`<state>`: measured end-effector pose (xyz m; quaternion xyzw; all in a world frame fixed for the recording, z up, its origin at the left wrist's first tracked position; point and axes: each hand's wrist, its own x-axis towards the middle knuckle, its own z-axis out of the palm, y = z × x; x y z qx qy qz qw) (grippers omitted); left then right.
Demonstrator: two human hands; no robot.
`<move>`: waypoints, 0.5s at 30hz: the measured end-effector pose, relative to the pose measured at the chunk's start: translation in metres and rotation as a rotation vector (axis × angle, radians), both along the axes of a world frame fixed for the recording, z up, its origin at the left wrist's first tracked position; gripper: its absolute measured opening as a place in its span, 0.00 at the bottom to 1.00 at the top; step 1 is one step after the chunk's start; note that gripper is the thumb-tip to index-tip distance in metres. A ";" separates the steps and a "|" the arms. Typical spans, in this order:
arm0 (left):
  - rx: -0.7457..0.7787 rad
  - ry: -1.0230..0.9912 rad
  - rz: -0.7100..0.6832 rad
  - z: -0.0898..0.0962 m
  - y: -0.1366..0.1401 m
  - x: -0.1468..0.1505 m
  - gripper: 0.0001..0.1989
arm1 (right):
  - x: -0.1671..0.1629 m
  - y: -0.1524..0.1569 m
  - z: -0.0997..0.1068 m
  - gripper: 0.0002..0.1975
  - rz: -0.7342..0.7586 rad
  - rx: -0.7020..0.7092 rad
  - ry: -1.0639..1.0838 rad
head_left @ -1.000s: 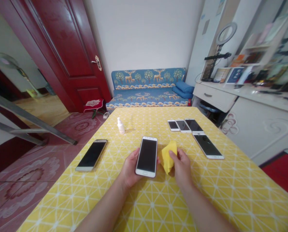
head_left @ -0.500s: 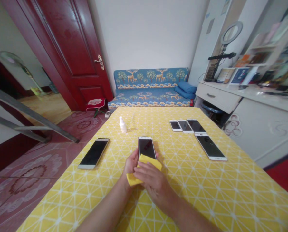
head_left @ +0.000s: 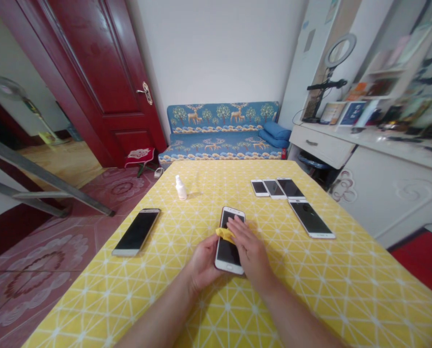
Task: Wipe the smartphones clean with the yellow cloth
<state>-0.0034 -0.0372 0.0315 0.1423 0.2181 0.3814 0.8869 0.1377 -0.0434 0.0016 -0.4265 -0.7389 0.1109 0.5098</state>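
Observation:
A white-framed smartphone (head_left: 227, 253) lies tilted in my left hand (head_left: 204, 263), which grips it from the left side and beneath. Over its dark screen, my right hand (head_left: 250, 244) presses a yellow cloth (head_left: 224, 235) with fingers held together. Most of the cloth is hidden under those fingers; a crumpled edge sticks out to the left. Farther left, a larger smartphone (head_left: 136, 233) with a black screen lies on the table.
A white spray bottle (head_left: 180, 188) stands toward the back left of the yellow patterned tablecloth (head_left: 158, 295). At the right lie several phones, including a white-framed one (head_left: 312, 220) and a small one (head_left: 260, 188). A blue sofa (head_left: 223, 140) stands beyond the table.
My right hand has moved up and right across the screen with the cloth, now bunched beneath its fingers. The phone has shifted right and tilted, baring its lower end.

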 end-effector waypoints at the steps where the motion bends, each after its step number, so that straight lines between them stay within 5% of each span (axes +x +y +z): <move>1: 0.018 0.026 -0.032 -0.001 -0.001 0.001 0.13 | 0.004 0.003 0.000 0.21 -0.033 0.000 0.026; 9: 0.163 0.139 -0.324 -0.007 -0.012 -0.001 0.24 | 0.030 0.013 0.003 0.19 -0.262 -0.027 0.259; 15: 0.140 0.222 -0.253 -0.006 -0.013 0.002 0.30 | 0.012 0.001 0.013 0.20 -0.114 -0.007 0.170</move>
